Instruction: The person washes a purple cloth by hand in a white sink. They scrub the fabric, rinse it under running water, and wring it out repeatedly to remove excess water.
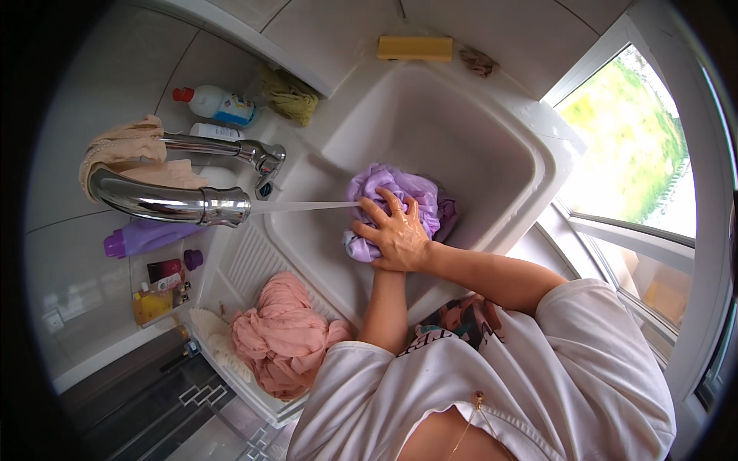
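Observation:
A bunched, wet-looking purple cloth (393, 178) lies in the white basin (461, 123). My right hand (403, 237) is on top of it, wet, its bent fingers spread and curled over the folds. My left hand is hidden beneath the right hand and the fabric; only its wrist (390, 284) shows, coming up from below. From the chrome faucet (177, 201) on the left, a stream of water (304, 206) runs onto the cloth beside my right fingers.
On the ribbed ledge (257, 257) rests a heap of pink fabric (284, 334). A beige cloth (123, 150) drapes over the faucet. Left of the basin are a red-capped bottle (219, 104), a purple bottle (154, 237) and an olive cloth (287, 95). A yellow bar (415, 48) sits on the back rim; a window (630, 146) is at right.

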A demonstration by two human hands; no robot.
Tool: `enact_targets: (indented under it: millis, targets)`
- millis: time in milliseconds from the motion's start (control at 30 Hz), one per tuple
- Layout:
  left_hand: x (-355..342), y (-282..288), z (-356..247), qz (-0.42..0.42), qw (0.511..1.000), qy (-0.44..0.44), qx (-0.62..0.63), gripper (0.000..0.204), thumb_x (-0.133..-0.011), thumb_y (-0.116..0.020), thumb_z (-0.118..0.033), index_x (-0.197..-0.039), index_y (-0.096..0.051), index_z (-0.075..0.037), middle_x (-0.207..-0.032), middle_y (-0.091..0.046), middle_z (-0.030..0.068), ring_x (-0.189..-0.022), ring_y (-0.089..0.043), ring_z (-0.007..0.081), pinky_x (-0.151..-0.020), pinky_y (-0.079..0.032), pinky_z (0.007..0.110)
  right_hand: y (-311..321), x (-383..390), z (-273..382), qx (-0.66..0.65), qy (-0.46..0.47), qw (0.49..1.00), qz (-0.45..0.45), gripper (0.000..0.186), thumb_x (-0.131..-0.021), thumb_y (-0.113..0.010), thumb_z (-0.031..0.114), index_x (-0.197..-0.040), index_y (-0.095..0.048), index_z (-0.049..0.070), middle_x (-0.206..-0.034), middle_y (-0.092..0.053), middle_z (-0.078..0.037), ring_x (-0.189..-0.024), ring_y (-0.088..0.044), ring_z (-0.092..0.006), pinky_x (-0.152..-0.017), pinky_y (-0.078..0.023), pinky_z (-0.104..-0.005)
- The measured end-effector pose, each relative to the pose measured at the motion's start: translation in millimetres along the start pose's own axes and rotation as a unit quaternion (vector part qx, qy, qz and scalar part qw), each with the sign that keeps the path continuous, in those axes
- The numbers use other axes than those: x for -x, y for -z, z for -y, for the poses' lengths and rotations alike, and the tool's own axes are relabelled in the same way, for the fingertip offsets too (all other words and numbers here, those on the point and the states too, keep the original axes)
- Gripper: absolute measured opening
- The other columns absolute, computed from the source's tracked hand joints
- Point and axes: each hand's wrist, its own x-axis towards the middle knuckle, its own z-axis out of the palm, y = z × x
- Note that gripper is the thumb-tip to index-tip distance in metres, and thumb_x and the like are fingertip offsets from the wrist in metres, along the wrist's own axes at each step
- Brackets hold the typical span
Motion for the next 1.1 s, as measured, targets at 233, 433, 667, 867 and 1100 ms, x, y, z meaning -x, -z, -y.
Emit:
enact_targets:
  millis: [233,433,667,867,1100]
  targets:
    - [-25.4,12.3,-4.4,-0.073,0.988,-0.052,-0.128,0.063,-0.085,-0.063,-0.033,-0.135,-0.039,-0.002,-0.125,-0.051,0.0126,-0.108,-0.053,0.024,-0.087,-0.044,0.033,-11.2,-14.2,-24.5,0.008,0.064,0.997,-0.032,0.058,-0.049,-0.078,0.03,-0.101,-0.057,0.015,-0.103,-0.051,-0.005,-0.103,-0.045,-0.0306,-0.08,-0.036,-0.052]
    - [-44.7,11.3,-18.9,-0.159,0.845,-0.062,-0.506,0.068,-0.083,-0.065,-0.037,-0.134,-0.039,0.0,-0.124,-0.052,0.0144,-0.106,-0.054,0.0239,-0.084,-0.043,0.031,-36.1,-44.5,-104.9,-0.13,-0.023,0.979,-0.158,0.049,-0.059,-0.072,0.026,-0.102,-0.06,0.005,-0.097,-0.063,-0.019,-0.095,-0.059,-0.0405,-0.081,-0.048,-0.047]
    - [-40.2,16.7,-39.2,-0.217,0.419,-0.211,-0.856,0.084,-0.072,-0.071,-0.054,-0.138,-0.039,-0.014,-0.134,-0.034,0.028,-0.116,-0.038,0.0455,-0.096,-0.035,0.05,-8.1,-50.9,-166.0,0.149,-0.167,0.971,0.084,0.089,-0.059,-0.072,0.061,-0.137,-0.04,0.032,-0.151,-0.017,-0.014,-0.138,-0.015,-0.0425,-0.098,-0.021,-0.0699]
    - [-49.7,41.7,-17.6,-0.154,0.269,-0.079,-0.947,0.075,-0.077,-0.066,-0.05,-0.141,-0.034,-0.032,-0.154,-0.006,0.0135,-0.133,-0.009,0.0557,-0.087,-0.029,0.074,-42.5,-38.9,-173.7,0.163,-0.174,0.942,0.236,0.095,-0.058,-0.068,0.068,-0.142,-0.033,0.039,-0.156,0.003,-0.013,-0.141,0.007,-0.0406,-0.098,-0.008,-0.0749]
    - [-67.6,61.7,-17.7,-0.129,0.266,-0.072,-0.953,0.073,-0.074,-0.07,-0.036,-0.139,-0.037,-0.032,-0.151,-0.015,0.0123,-0.133,-0.014,0.0513,-0.082,-0.034,0.073,-77.1,-35.5,-199.9,0.164,-0.127,0.963,0.171,0.083,-0.062,-0.069,0.056,-0.137,-0.042,0.035,-0.155,-0.007,-0.015,-0.141,-0.005,-0.042,-0.097,-0.015,-0.0742]
